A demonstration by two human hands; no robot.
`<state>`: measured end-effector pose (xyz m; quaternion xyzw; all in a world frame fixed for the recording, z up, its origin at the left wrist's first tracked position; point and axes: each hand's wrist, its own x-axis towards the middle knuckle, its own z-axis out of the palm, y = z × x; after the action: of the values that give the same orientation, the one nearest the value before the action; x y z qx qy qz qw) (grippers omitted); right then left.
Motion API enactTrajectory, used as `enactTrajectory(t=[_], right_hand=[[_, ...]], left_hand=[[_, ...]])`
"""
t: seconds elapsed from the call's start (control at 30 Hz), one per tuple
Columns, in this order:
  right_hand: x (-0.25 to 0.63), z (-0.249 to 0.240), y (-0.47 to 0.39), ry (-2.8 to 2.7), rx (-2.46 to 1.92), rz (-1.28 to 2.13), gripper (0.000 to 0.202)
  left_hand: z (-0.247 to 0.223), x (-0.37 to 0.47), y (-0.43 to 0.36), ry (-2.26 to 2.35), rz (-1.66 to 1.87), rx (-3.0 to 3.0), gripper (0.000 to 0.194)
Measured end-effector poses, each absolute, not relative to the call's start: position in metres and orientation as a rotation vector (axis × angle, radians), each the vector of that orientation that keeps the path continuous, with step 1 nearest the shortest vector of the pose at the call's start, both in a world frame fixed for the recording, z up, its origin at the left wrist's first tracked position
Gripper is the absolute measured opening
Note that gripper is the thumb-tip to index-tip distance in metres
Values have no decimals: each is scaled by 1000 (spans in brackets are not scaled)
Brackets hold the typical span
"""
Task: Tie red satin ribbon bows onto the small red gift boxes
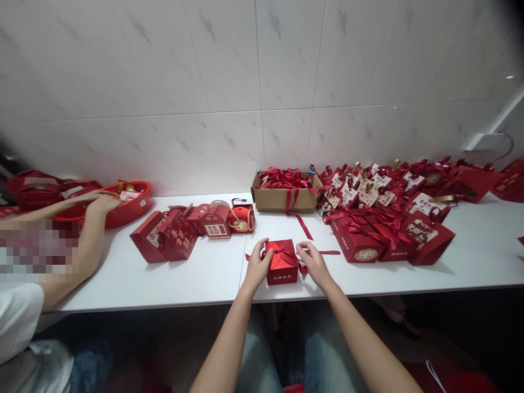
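While the fingers of the left hand [256,268] bend loosely, parted from the thumb that lies against the left edge of a red box [282,273], those of the right hand [314,264] curl just beside its right edge, thumb and forefinger close together; whether they pinch anything, I cannot tell. The box sits upright on the tabletop [196,286] between the two hands, near the front edge, with gold lettering on its front and a dark red ribbon [282,251] across its top. One tail of the ribbon lies flat beyond the right hand. Behind the box, against the wall [213,147], stands an open carton [270,202] heaped with loose ribbons [282,179], some strands trailing over its front onto the tabletop. To the right, ribboned boxes [360,243] stand side by side, with a crowd of tagged boxes [368,188] behind them. To the left come a box with a gold cord [242,219], a box with a pale panel [216,228] and two slope-sided boxes [179,236]. Farther left, a co-worker's hand [104,203] is over a red basin [126,214] holding small wrapped items [130,195].
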<state>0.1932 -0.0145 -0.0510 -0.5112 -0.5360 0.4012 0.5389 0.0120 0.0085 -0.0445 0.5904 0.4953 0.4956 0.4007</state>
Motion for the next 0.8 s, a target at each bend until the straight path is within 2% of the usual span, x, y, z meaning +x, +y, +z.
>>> enactTrajectory(t=[0.17, 0.3, 0.8], right_hand=[[205, -44, -22, -1566, -1157, 1108, 37], [205, -42, -18, -1527, -1091, 1197, 42], [233, -39, -10, -1562, -1263, 1075, 48]], left_hand=[[-40, 7, 8, 1462, 1287, 1590, 25], [-37, 4, 7, 1360, 1206, 1697, 31], [-28, 1, -3, 1365, 1136, 1845, 26]])
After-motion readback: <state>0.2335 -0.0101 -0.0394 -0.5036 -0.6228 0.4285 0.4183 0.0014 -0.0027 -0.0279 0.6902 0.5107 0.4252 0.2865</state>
